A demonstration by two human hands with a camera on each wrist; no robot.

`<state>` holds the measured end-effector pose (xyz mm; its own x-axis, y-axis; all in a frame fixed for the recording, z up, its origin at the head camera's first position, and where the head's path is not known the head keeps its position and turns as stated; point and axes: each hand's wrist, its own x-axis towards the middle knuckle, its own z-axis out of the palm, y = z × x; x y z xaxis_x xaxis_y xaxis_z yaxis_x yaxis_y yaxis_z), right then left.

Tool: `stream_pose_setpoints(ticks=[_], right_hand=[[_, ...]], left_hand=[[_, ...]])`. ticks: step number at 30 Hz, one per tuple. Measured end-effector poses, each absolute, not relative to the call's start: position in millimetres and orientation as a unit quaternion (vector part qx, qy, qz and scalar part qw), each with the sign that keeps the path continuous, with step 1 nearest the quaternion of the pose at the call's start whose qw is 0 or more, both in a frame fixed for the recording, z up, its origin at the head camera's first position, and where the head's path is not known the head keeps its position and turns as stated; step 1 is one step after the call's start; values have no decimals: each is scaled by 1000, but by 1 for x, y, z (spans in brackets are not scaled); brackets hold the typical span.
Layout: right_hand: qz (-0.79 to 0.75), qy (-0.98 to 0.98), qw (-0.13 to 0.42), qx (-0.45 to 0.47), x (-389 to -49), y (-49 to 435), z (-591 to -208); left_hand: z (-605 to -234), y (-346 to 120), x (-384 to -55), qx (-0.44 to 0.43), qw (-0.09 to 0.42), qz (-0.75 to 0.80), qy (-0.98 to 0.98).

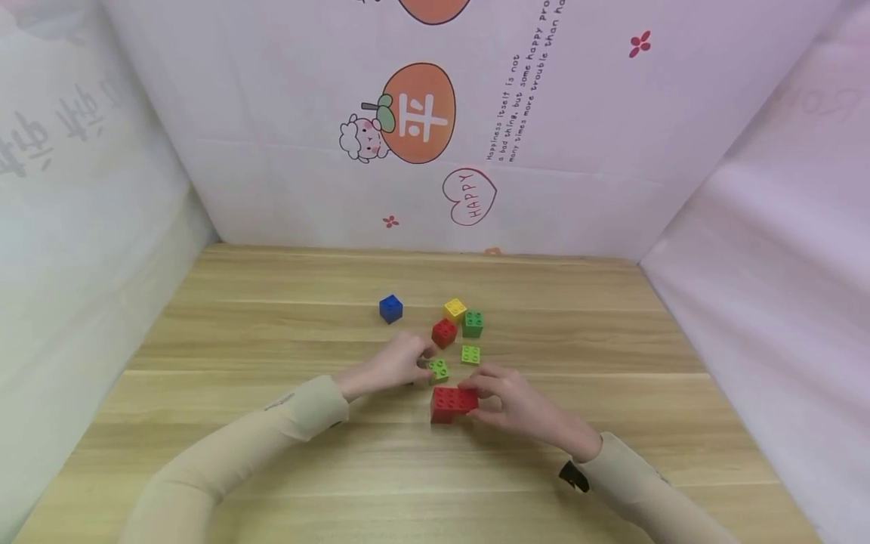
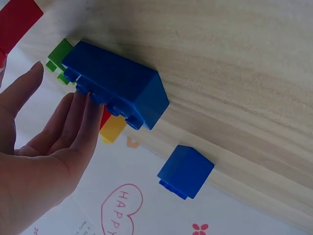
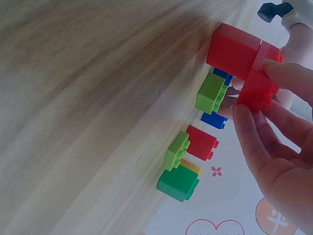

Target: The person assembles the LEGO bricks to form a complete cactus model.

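My right hand (image 1: 513,400) pinches a long red brick (image 3: 257,88) between thumb and fingers. Under one end of it sits another red brick (image 3: 234,51), so the other end overhangs, close over the table. My left hand (image 1: 397,363) reaches in from the other side, its fingertips at the studs of a long blue brick (image 2: 112,78). Its thumb stands apart from that brick. The hand hides the blue brick in the head view. Just beside the left fingertips is a lime green brick (image 1: 438,370).
Beyond the hands stand a small red brick (image 1: 445,332), a yellow brick (image 1: 455,309), a dark green brick (image 1: 473,323) and a second lime brick (image 1: 470,355). A small blue brick (image 1: 390,308) lies farther left. Printed white sheets (image 1: 578,204) wall the wooden table (image 1: 381,483).
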<state>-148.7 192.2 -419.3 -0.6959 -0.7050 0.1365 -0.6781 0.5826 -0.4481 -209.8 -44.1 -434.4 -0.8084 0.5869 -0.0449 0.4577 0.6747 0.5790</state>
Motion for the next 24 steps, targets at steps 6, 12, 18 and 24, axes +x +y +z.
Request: stream_pose_setpoints(ticks=[6, 12, 18, 24], right_hand=[[-239, 890, 29, -388, -148, 192, -419], [-232, 891, 24, -390, -148, 192, -421], [-236, 890, 25, -389, -149, 192, -423], [-238, 891, 31, -386, -148, 193, -422]], left_hand=[[-439, -41, -210, 295, 116, 276, 908], [-438, -37, -209, 293, 124, 271, 908], [-437, -36, -209, 284, 129, 264, 913], [-436, -35, -210, 282, 124, 260, 915]])
